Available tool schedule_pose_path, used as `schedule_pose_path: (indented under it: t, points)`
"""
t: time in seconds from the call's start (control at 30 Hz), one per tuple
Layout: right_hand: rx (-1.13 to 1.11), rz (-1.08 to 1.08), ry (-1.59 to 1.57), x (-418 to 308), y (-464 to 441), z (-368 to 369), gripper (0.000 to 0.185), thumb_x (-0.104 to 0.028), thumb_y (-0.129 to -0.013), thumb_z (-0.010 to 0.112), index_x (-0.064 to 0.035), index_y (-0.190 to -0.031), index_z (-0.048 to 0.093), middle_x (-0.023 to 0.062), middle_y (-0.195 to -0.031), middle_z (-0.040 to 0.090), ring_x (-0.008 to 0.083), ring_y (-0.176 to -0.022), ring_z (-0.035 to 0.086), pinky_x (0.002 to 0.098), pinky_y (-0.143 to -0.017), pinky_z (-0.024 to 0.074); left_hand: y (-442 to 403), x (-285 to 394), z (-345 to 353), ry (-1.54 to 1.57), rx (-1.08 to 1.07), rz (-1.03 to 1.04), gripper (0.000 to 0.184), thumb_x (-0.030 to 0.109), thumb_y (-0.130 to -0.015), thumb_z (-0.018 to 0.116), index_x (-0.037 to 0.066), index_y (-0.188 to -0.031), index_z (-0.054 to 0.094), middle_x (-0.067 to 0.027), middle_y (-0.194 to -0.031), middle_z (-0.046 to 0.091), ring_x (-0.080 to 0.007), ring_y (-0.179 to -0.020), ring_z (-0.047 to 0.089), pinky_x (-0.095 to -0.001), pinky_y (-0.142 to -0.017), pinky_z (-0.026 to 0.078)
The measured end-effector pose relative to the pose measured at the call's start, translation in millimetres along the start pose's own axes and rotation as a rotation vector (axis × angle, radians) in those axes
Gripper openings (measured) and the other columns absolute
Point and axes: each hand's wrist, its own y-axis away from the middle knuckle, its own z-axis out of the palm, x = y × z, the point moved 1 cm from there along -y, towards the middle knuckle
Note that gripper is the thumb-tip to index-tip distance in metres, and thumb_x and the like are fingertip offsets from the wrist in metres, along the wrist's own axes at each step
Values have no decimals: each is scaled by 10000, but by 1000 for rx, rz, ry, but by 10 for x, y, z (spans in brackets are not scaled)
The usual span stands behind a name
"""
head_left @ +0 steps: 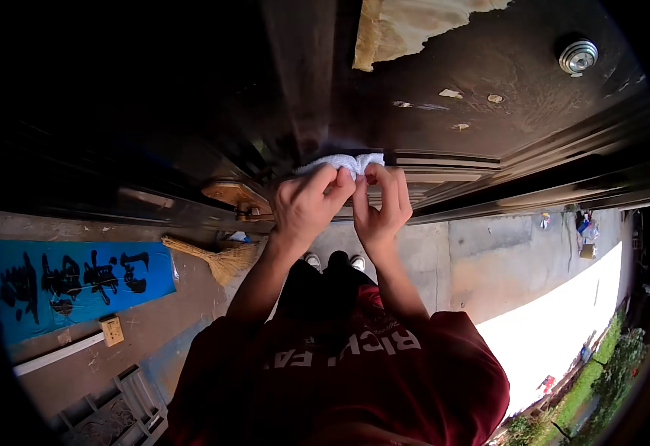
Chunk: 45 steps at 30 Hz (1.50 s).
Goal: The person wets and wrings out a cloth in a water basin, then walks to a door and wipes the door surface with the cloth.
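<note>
A white cloth [334, 161] is bunched between my two hands, close against a dark door [444, 97]. My left hand [304, 201] pinches its left part, fingers curled. Beside it, almost touching, my right hand [381, 201] pinches the cloth's right end between thumb and fingers. The door handle plate [234, 195], brownish metal, sits just left of my left hand. Torn paper scraps [451, 94] cling to the door's surface, and a round metal knob [578, 56] shows at its upper right.
A straw broom [217, 260] leans at left near a blue banner [79, 286] with black characters. Below the banner is an outlet box [111, 330] and a ladder-like metal frame [128, 405]. Sunlit ground [555, 327] and greenery [615, 372] lie to the right.
</note>
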Motion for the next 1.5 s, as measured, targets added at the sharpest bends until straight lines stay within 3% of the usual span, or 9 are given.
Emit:
schedule_pose_path:
  t: [0.43, 0.5, 0.63, 0.83, 0.97, 1.03, 1.13, 1.3, 1.5]
  points:
    - [-458, -61, -404, -341, 137, 429, 195, 19, -762, 671, -17, -938, 596, 105, -816, 590, 250, -636, 597, 302, -572, 479, 683, -183, -536, -255, 308, -153, 226, 31, -754, 690, 65, -607, 521, -53, -524, 499, -222, -457, 479, -329, -431, 377]
    - [-473, -109, -613, -484, 257, 430, 168, 73, -772, 662, 42, -911, 574, 110, -782, 579, 169, -607, 556, 244, -561, 457, 925, -85, -655, -338, 383, -189, 242, 29, -736, 706, 73, -598, 512, -40, -531, 501, -222, -471, 487, -330, -451, 387]
    - [-551, -165, -738, -716, 475, 597, 198, -1, -772, 686, -2, -938, 578, 103, -806, 592, 227, -637, 615, 306, -562, 481, 1265, 10, -942, -407, 459, -325, 157, 26, -750, 701, 50, -644, 588, -58, -583, 559, -224, -489, 515, -323, -460, 393]
    - [-585, -4, -708, -935, 643, 991, 147, 14, -828, 632, 17, -950, 549, 124, -818, 568, 211, -697, 595, 288, -630, 473, 1269, -398, -1234, -300, 438, -468, 104, 58, -814, 662, 15, -725, 630, -103, -616, 576, -241, -488, 519, -319, -458, 400]
    - [-357, -61, -573, -1108, 401, 1326, 123, 39, -827, 617, 35, -937, 560, 129, -854, 571, 230, -696, 595, 297, -643, 480, 885, -795, -1407, -179, 470, -290, 122, 72, -816, 667, 12, -722, 619, -116, -633, 588, -252, -508, 536, -319, -456, 405]
    - [-259, -36, -520, -1219, 261, 1457, 130, 23, -835, 618, 39, -955, 571, 135, -869, 579, 233, -704, 591, 307, -652, 480, 618, -858, -1518, -198, 388, -231, 142, 99, -860, 646, 5, -754, 645, -97, -651, 652, -164, -558, 628, -256, -517, 451]
    - [-211, -14, -415, -1352, 229, 1512, 167, 5, -847, 617, 35, -1007, 580, 141, -880, 580, 242, -711, 587, 310, -657, 475, 358, -865, -1635, -171, 275, -355, 160, 104, -856, 651, 7, -729, 637, -75, -595, 639, -157, -508, 625, -263, -481, 442]
    - [-334, 45, -161, -1273, 611, 1520, 259, 15, -841, 607, 59, -1092, 560, 169, -896, 570, 328, -747, 597, 360, -660, 492, 816, -1187, -1400, -151, 229, -325, 196, 115, -853, 655, 19, -689, 608, -133, -602, 617, -303, -529, 622, -300, -453, 441]
    - [-337, 81, -193, -1272, 610, 1498, 260, 42, -807, 634, 60, -1061, 579, 178, -917, 576, 296, -773, 612, 337, -671, 501, 788, -1201, -1410, -148, 269, -222, 180, 98, -832, 672, 36, -675, 606, -102, -562, 598, -269, -478, 595, -311, -432, 425]
